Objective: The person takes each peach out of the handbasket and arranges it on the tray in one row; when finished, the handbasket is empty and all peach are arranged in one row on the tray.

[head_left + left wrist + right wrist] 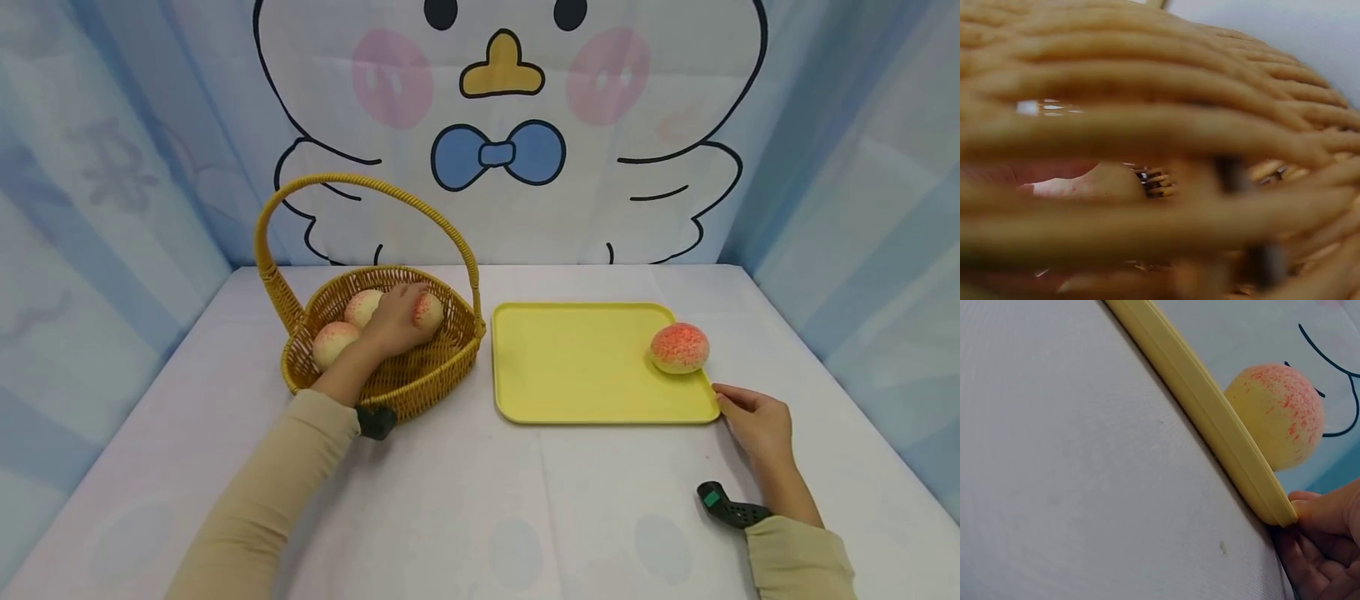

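Observation:
My left hand [399,322] reaches into the brown wicker basket [431,387] and grips a pale, red-speckled peach [428,314] near its right side. Two more peaches lie in the basket: one behind the hand [362,307] and another by the left wall [333,343]. Close weave fills the left wrist view, with part of a peach [1091,182] showing through a gap. With thumb and fingers my right hand [761,427] pinches the near right corner of the yellow tray [577,362]. A redder peach [1279,415] rests at that tray's right side.
The basket's tall handle [367,179] arches over it from left to right. White cloth [450,500] covers the table. A curtain printed with a cartoon bird [495,208] hangs behind, and blue-white curtains [862,208] close in both sides.

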The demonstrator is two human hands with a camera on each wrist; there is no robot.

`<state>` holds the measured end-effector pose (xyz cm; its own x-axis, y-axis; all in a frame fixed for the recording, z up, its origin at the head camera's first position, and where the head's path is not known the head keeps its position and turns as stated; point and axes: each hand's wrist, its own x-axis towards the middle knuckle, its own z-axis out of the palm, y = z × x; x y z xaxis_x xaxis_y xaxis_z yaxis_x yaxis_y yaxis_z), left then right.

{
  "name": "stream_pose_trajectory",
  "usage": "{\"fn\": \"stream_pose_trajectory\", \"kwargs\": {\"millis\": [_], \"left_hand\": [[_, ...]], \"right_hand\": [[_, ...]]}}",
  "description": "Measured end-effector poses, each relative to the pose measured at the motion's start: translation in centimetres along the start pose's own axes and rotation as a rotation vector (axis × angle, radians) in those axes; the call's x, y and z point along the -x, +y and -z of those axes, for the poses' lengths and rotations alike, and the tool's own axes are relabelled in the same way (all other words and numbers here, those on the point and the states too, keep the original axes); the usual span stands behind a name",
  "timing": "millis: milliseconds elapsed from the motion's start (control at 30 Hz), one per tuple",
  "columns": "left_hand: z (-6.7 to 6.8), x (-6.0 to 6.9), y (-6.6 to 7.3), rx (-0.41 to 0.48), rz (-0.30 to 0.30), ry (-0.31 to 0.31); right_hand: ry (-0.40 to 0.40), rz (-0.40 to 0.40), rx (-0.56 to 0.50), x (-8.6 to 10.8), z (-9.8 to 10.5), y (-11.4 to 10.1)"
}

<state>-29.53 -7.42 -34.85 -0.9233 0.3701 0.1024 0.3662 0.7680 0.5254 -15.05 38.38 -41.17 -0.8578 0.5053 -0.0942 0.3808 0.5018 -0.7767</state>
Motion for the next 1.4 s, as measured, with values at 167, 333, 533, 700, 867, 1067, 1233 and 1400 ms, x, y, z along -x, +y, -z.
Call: {"fn": "stream_pose_trajectory", "kwargs": {"millis": [167,333,533,700,867,1067,1233,1400], "left_hand": [[-0.31,-0.24,0.02,-0.043,-0.01,0.014],[-0.76,-0.51,-0.19,-0.13,-0.019,0.037],[-0.91,-0.49,-0.26,-0.166,-0.059,0.05],[-0.87,-0.42,-0.29,-0.205,-0.085,0.062],[-0.87,-0.11,-0.2,-0.235,-0.002,0.064],[-0.94,0.1,-0.13,-0.151,0.028,0.114],[-0.81,0.06,-0.23,0.012,0.027,0.198],[-0.36,0.35,0.18,0.284,0.054,0.233]], "right_hand": [[0.015,0.014,0.016,0.06,0.14,-0.06],[0.011,-0.002,0.002,0.01,0.24,0.1],[0.01,-0.006,-0.003,0.02,0.18,0.31],[0.01,-0.013,-0.013,0.16,0.07,0.14],[0.01,-0.014,-0.006,0.36,0.0,-0.15],[0.008,-0.006,0.0,0.18,-0.08,-0.15],[0.008,-0.007,0.013,-0.42,-0.29,0.37],[0.01,-0.009,0.019,-0.48,-0.31,0.47]]}}
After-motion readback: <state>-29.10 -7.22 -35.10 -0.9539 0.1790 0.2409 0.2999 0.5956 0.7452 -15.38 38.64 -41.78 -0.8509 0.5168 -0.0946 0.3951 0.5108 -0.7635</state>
